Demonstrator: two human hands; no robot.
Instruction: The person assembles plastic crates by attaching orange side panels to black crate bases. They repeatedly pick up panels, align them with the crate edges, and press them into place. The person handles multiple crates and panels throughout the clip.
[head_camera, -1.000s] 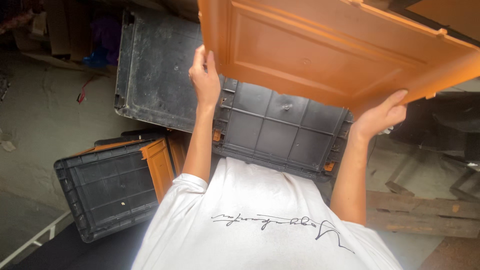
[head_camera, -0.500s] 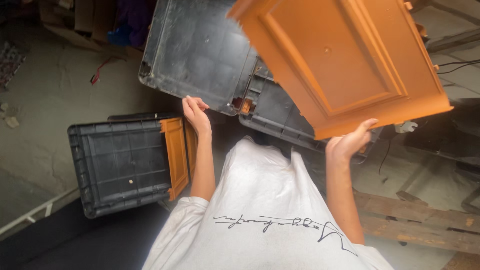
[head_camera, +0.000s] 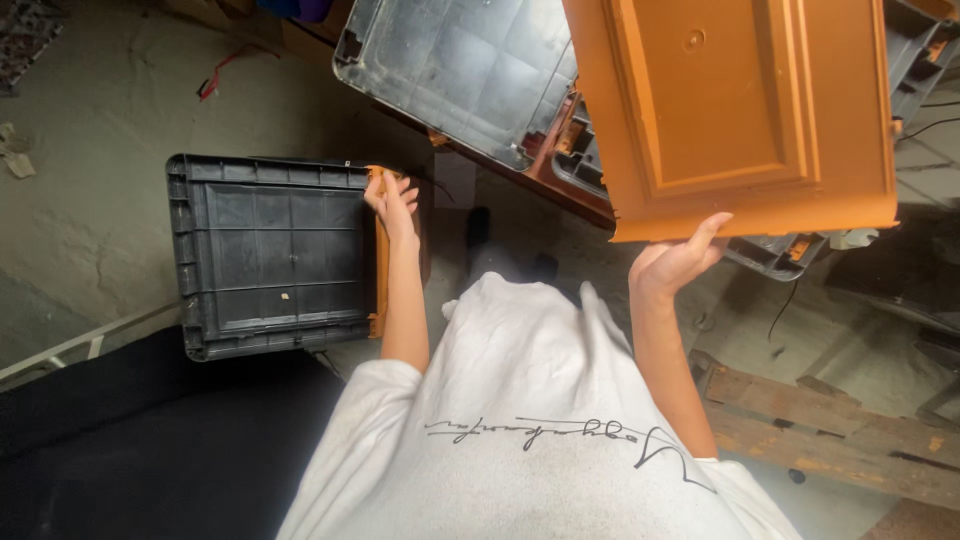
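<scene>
- Right hand (head_camera: 672, 268) seen right of centre, palm up, fingers curled under the lower edge of an orange lid panel (head_camera: 740, 110); thumb stretched up along the edge, so a loose propping hold rather than a closed fist.
- Orange lid panel filled the upper right of the frame, tilted and lifted off everything below, probably carried on one hand so as to leave the other free.
- Left hand (head_camera: 392, 200) reached out at centre left, fingers part-curled over the orange strip (head_camera: 380, 250) along the right edge of a dark grey crate (head_camera: 270, 255); touching it for certain, though whether fully clamped could not be told.
- Dark grey crate lay at the left of the frame, ribbed underside or inner wall facing up, on the concrete floor (head_camera: 90, 210); looked tipped onto its side, orange edge turned toward the body, within easy reach.
- More dark crates (head_camera: 460, 70) stacked at an angle along the top centre, partly hidden behind the raised panel, with small orange latches showing at their corners.
- White shirt (head_camera: 520, 440) with a dark script line took up the lower centre, blocking the floor directly below.
- Wooden pallet boards (head_camera: 830, 430) lay at lower right, well apart from both hands; a black surface (head_camera: 150, 450) filled the lower left.
</scene>
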